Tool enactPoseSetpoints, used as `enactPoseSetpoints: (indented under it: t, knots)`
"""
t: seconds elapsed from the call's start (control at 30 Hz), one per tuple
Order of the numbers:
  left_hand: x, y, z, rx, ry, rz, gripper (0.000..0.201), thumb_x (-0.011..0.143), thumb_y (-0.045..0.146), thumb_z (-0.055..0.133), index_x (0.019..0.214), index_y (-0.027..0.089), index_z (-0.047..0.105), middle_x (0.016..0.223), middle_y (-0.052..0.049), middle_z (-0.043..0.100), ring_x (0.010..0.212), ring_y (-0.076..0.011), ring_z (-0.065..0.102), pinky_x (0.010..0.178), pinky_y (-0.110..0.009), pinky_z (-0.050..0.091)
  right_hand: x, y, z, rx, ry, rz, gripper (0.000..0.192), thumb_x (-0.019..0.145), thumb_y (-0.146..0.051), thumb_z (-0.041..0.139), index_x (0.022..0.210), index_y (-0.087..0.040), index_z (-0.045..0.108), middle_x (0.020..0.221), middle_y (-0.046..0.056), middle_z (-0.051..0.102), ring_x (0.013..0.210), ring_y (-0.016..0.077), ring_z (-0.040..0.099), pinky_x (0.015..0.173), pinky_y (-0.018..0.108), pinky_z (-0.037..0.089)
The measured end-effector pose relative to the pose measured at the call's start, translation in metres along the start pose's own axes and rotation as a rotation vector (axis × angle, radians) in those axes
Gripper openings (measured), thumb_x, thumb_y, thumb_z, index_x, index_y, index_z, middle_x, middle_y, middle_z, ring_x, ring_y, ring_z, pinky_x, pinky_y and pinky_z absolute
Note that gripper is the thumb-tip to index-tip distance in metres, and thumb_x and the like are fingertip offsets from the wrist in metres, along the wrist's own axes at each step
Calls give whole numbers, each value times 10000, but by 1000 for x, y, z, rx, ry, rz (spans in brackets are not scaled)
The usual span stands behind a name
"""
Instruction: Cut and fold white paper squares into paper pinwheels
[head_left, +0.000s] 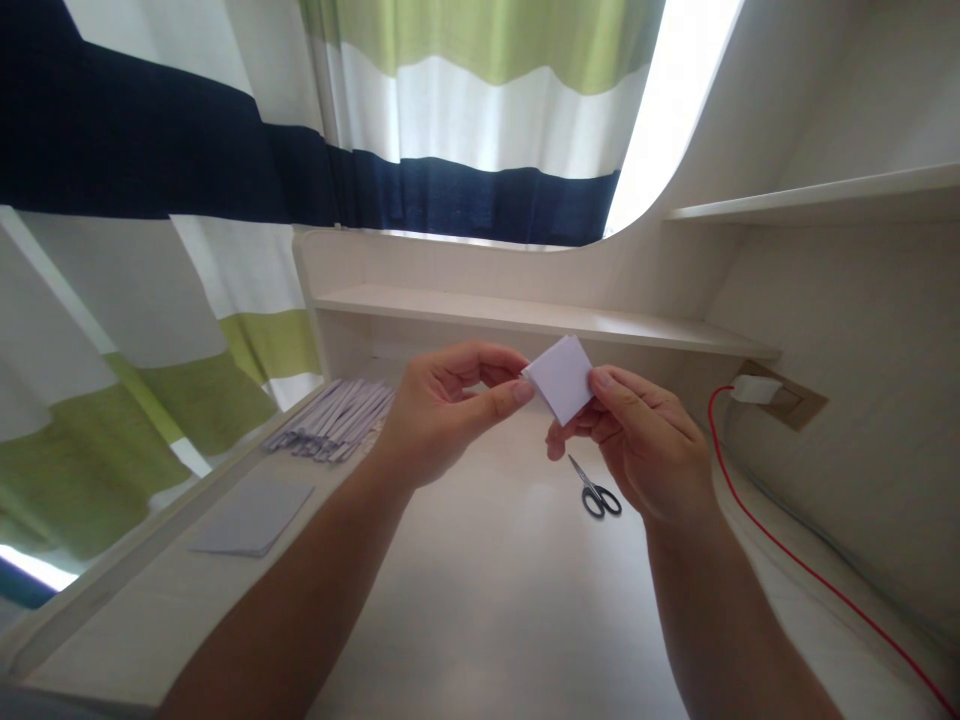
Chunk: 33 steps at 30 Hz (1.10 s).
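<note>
A small folded square of white paper [564, 376] is held up above the desk between both hands. My left hand [442, 410] pinches its left corner with thumb and forefinger. My right hand [637, 440] grips its right and lower edge, thumb on the front. A pair of black-handled scissors [596, 489] lies on the desk just below and between the hands.
A row of folded white paper strips [334, 418] lies at the desk's left back. A stack of square paper sheets [251, 515] sits nearer on the left. A red cable [780, 545] runs from a wall socket [772, 392] along the right. A low shelf [525, 315] spans the back.
</note>
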<state>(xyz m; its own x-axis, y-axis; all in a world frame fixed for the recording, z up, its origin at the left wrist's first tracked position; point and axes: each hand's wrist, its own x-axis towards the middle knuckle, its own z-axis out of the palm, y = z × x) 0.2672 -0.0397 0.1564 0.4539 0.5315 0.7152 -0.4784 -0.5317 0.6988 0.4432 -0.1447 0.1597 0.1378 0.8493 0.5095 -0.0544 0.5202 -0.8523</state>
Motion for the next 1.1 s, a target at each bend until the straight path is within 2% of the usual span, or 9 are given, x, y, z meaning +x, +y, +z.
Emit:
enactPoseSetpoints:
  t: [0.23, 0.4, 0.53, 0.67, 0.73, 0.83, 0.93, 1.0, 1.1]
  knots:
    - [-2, -2, 0, 50, 8, 51, 332, 850, 245, 834, 1175, 260, 770, 905, -29, 770, 787, -152, 707, 638, -238, 578, -1, 2, -1, 21, -60, 44, 291, 1033, -391, 612, 929, -162, 759, 715, 52, 756, 581, 191, 713, 602, 340, 593]
    - [-1, -4, -2, 243, 6, 151, 173, 876, 214, 782, 1046, 247, 796, 1040, -56, 742, 934, -177, 701, 728, -264, 598, 0, 5, 0, -62, -37, 19, 287, 1036, -400, 623, 948, -168, 767, 757, 50, 763, 622, 183, 725, 641, 338, 609]
    - [0, -2, -4, 339, -5, 236, 229, 853, 233, 812, 1076, 281, 804, 1111, -56, 702, 1026, -192, 676, 787, -287, 599, 1, 6, -1, -106, -18, 20, 291, 1023, -409, 642, 915, -167, 763, 736, 40, 745, 615, 172, 714, 640, 328, 614]
    - [0, 2, -3, 402, 3, 312, 179, 873, 225, 799, 1040, 287, 814, 1039, -38, 698, 967, -170, 666, 828, -298, 571, 2, 10, -2, -200, -14, 56, 312, 1016, -455, 638, 960, -172, 757, 759, 34, 729, 634, 167, 706, 640, 325, 616]
    - [0, 3, -2, 460, -15, 315, 133, 897, 218, 772, 1006, 278, 817, 984, -34, 701, 919, -168, 663, 824, -306, 559, 2, 12, -1, -312, 28, 22, 291, 988, -468, 680, 1097, -206, 745, 867, 37, 740, 720, 169, 712, 656, 310, 612]
    - [0, 3, 0, 569, -21, 340, 145, 912, 201, 746, 1012, 279, 817, 958, -36, 707, 910, -180, 664, 817, -322, 541, 0, 13, 0, -434, 85, -31, 383, 964, -524, 692, 1246, -266, 698, 1075, 62, 737, 880, 195, 713, 646, 293, 607]
    - [-1, -1, 0, 644, -17, 382, 157, 898, 192, 757, 1007, 284, 822, 950, -39, 705, 919, -190, 660, 813, -325, 526, 0, 12, -1, -455, 67, -18, 437, 930, -553, 720, 1264, -272, 691, 1152, 83, 733, 953, 233, 721, 636, 308, 612]
    - [-1, -3, -1, 645, -23, 376, 165, 901, 187, 752, 1015, 283, 823, 944, -40, 701, 913, -188, 657, 803, -320, 523, 0, 12, -2, -471, 78, -24, 445, 901, -526, 767, 1253, -264, 694, 1124, 82, 742, 944, 235, 723, 649, 313, 613]
    - [0, -3, -1, 607, -17, 355, 158, 910, 188, 743, 1013, 276, 824, 940, -37, 705, 900, -181, 660, 798, -312, 529, 1, 11, -3, -435, 118, -49, 397, 925, -519, 740, 1214, -251, 701, 1096, 75, 747, 932, 222, 723, 654, 307, 617]
